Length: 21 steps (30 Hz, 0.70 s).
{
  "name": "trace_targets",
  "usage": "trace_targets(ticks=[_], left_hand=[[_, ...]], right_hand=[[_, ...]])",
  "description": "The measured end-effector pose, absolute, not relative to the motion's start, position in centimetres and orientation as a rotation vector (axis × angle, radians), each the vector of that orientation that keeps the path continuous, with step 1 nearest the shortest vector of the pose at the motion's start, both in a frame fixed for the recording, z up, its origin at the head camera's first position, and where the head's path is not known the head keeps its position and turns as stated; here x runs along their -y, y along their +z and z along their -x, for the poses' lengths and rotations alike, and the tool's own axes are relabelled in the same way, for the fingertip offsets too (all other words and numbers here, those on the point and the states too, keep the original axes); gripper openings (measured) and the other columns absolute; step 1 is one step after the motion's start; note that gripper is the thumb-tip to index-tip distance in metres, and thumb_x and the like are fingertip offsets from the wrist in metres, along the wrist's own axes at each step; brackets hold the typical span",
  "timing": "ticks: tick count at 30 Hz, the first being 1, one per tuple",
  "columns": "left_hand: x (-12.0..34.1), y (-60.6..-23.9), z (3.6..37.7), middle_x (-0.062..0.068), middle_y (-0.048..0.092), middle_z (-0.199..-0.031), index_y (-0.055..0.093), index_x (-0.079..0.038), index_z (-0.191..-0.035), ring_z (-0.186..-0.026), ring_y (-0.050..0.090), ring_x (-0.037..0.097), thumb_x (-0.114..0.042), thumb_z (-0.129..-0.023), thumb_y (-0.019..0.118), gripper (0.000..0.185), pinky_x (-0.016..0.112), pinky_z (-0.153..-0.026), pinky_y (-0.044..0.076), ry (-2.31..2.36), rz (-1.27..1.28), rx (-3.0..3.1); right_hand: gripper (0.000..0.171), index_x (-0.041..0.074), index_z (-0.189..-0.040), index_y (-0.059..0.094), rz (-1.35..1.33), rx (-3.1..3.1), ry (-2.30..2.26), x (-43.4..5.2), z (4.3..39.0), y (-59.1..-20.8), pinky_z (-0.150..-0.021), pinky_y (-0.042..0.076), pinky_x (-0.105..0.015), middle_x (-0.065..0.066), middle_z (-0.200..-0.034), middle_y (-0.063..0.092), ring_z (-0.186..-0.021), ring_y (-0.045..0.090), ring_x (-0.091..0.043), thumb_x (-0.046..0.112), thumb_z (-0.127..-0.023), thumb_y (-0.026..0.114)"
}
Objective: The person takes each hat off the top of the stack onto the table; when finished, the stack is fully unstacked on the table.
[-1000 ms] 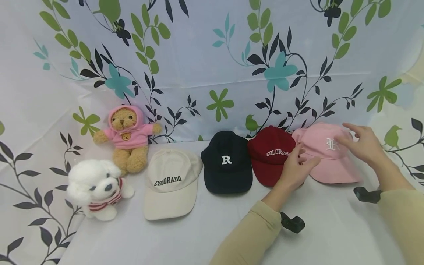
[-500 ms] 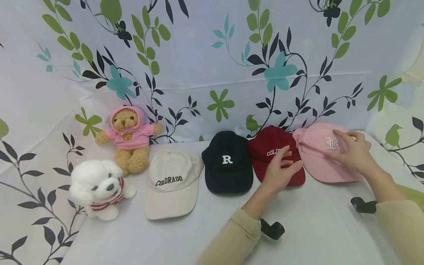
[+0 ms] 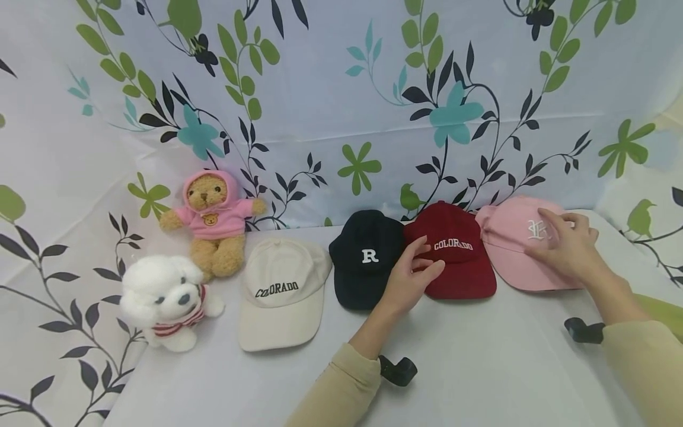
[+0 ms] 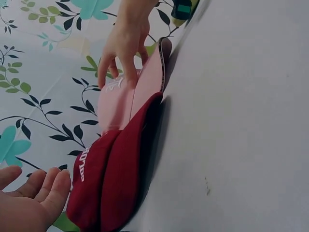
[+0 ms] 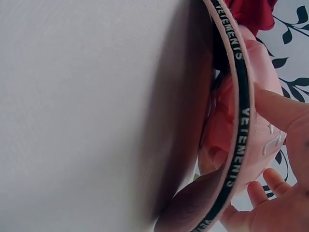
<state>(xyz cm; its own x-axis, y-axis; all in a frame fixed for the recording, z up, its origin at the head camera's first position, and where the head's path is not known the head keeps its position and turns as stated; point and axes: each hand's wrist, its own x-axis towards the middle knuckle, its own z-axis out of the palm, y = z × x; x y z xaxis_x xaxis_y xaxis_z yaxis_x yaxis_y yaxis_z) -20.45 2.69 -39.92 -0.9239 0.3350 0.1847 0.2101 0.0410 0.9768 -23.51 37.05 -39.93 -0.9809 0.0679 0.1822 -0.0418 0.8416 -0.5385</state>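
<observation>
Four caps lie in a row on the white table (image 3: 480,367): cream (image 3: 280,290), navy with an "R" (image 3: 365,258), red "COLORADO" (image 3: 459,255) and pink (image 3: 512,249). My left hand (image 3: 411,276) hovers with relaxed fingers over the seam between the navy and red caps, holding nothing. In the left wrist view its fingers (image 4: 34,198) lie just beside the red cap (image 4: 116,179). My right hand (image 3: 565,246) rests with fairly straight fingers on the pink cap's crown. The right wrist view shows the thumb (image 5: 280,111) on the pink cap (image 5: 241,130) above its lettered brim edge.
A teddy bear in a pink hoodie (image 3: 213,222) and a white plush dog (image 3: 162,299) sit at the left end of the table. A floral cloth backdrop (image 3: 341,107) rises behind the caps. Bare table lies in front of them.
My left hand has slid left, from the red and pink caps' edge to the gap between navy and red. My right hand has come down onto the pink cap and stayed.
</observation>
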Motion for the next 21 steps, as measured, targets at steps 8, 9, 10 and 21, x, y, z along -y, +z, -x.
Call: trace_targets(ticks=[8,9,10,21], left_hand=[[-0.3,-39.6,20.1,0.009,0.049,-0.146,0.038,-0.016,-0.155,-0.12,0.054,0.02,-0.025,-0.097,0.065,0.065,0.027,-0.095,0.049,1.976,-0.657,-2.293],[-0.1,-39.5,20.0,0.008,0.049,-0.146,0.038,-0.016,-0.155,-0.12,0.054,0.021,-0.025,-0.097,0.065,0.065,0.028,-0.096,0.049,1.976,-0.667,-2.301],[0.2,-39.4,20.0,0.007,0.049,-0.146,0.037,-0.015,-0.155,-0.121,0.054,0.022,-0.024,-0.097,0.065,0.065,0.029,-0.098,0.049,1.98,-0.675,-2.304],[4.0,-39.1,19.9,0.008,0.048,-0.146,0.034,-0.012,-0.157,-0.125,0.051,0.037,-0.018,-0.096,0.066,0.069,0.05,-0.105,0.044,2.096,-0.787,-2.328]], right_hand=[[0.092,0.007,-0.159,0.022,0.039,2.831,0.768,-36.2,23.3,-38.6,-0.077,0.032,-0.078,-0.039,-0.146,0.009,-0.124,0.01,-0.064,0.031,-0.089,0.077],[0.092,0.008,-0.159,0.023,0.045,2.821,0.763,-36.1,23.4,-38.4,-0.077,0.031,-0.078,-0.039,-0.147,0.009,-0.125,0.011,-0.063,0.031,-0.089,0.077],[0.091,0.009,-0.159,0.023,0.046,2.812,0.762,-35.8,23.4,-38.2,-0.077,0.031,-0.079,-0.038,-0.148,0.009,-0.126,0.011,-0.063,0.032,-0.09,0.077],[0.089,0.011,-0.159,0.031,-0.145,2.677,0.904,-29.7,23.7,-35.4,-0.092,0.03,-0.077,-0.032,-0.149,0.02,-0.137,0.012,-0.058,0.033,-0.087,0.079]])
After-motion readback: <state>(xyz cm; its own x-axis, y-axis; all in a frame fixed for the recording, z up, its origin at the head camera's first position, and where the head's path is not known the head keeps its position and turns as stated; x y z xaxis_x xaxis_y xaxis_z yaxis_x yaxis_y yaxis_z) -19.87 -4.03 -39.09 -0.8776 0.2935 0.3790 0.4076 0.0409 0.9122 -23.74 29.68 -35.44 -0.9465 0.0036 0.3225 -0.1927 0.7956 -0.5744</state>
